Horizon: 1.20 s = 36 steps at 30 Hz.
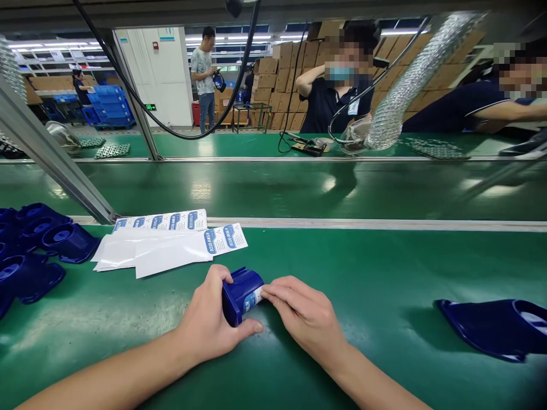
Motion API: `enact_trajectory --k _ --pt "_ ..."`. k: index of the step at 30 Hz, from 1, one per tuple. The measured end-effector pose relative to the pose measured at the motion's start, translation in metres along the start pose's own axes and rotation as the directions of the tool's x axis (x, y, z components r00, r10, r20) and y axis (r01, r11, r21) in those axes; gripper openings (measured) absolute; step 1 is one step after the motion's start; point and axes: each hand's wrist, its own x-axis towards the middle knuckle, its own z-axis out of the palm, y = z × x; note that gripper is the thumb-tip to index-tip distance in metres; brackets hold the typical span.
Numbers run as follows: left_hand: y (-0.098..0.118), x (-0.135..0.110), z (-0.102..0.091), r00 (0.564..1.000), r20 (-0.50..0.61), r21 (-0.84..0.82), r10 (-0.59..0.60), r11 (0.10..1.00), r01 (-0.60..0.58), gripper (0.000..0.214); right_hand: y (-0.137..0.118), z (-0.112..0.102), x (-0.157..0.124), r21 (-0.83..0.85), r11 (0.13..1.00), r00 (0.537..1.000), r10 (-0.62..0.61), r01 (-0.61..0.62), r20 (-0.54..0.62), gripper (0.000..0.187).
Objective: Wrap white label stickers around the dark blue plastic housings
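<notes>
In front of me a dark blue plastic part (243, 285) is tilted on its side above the green table. My left hand (209, 324) grips it by its flanged end, thumb below and fingers behind. A blue-and-white sticker (253, 298) lies against the side of the part. The fingers of my right hand (301, 313) are pinched together on the sticker's right end. Beyond my hands lie sheets of blue-and-white stickers (226, 238), overlapping, with large blank areas of white backing.
Several similar blue parts (70, 242) sit at the left, and another blue part (491, 327) at the right. A metal post (55, 142) slants down at the left. A belt (273, 188) runs beyond the table's ledge. Co-workers (337, 102) are across the line.
</notes>
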Motion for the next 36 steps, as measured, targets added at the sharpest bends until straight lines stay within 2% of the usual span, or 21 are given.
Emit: enact_trajectory --k 5,8,10,12,15,17,20,22,25,30,36 --pt "-0.004 -0.002 0.004 0.992 -0.053 0.042 0.114 0.993 -0.112 0.076 -0.002 -0.002 -0.002 0.042 0.998 0.999 0.036 -0.037 0.032 0.024" --pt "-0.005 -0.002 0.006 0.965 -0.098 0.103 0.243 0.967 -0.233 0.078 -0.003 -0.004 -0.001 0.046 0.996 0.996 0.072 -0.075 0.058 0.020" --pt "-0.004 -0.002 0.006 0.952 -0.102 0.123 0.287 0.954 -0.274 0.079 -0.003 -0.004 -0.001 0.021 0.995 0.992 0.096 -0.098 0.076 0.018" --pt "-0.002 -0.001 0.004 0.973 -0.095 0.107 0.210 0.974 -0.200 0.078 -0.002 -0.003 -0.001 -0.007 0.995 0.992 0.100 -0.099 0.072 0.017" --pt "0.002 0.000 0.002 0.998 -0.067 0.049 -0.002 0.999 0.005 0.077 0.002 0.001 -0.001 -0.052 0.997 0.998 0.059 -0.059 0.003 0.015" --pt "0.005 0.001 0.001 0.997 -0.045 0.021 -0.059 0.998 0.060 0.077 0.005 0.002 -0.002 -0.080 0.997 1.000 0.015 -0.016 -0.015 0.025" --pt "0.007 0.001 0.001 0.997 -0.030 0.002 -0.072 0.997 0.072 0.076 0.008 0.002 -0.002 -0.081 0.995 0.999 -0.048 0.050 0.026 0.036" --pt "0.007 0.001 0.000 0.996 -0.025 0.000 -0.084 0.996 0.084 0.076 0.008 0.001 -0.002 -0.072 0.996 0.998 -0.054 0.057 0.043 0.030" --pt "0.007 0.001 0.000 0.994 -0.024 0.006 -0.106 0.994 0.106 0.077 0.009 0.001 -0.002 -0.066 0.998 0.999 0.008 -0.006 0.036 0.016" --pt "0.006 0.001 0.000 0.995 -0.026 0.004 -0.093 0.996 0.093 0.076 0.009 0.001 0.000 -0.018 1.000 1.000 0.014 -0.013 0.014 0.025" --pt "0.006 0.001 0.001 0.996 -0.032 0.012 -0.082 0.997 0.082 0.078 0.008 0.000 0.003 -0.004 0.998 0.997 0.070 -0.070 0.036 0.011"
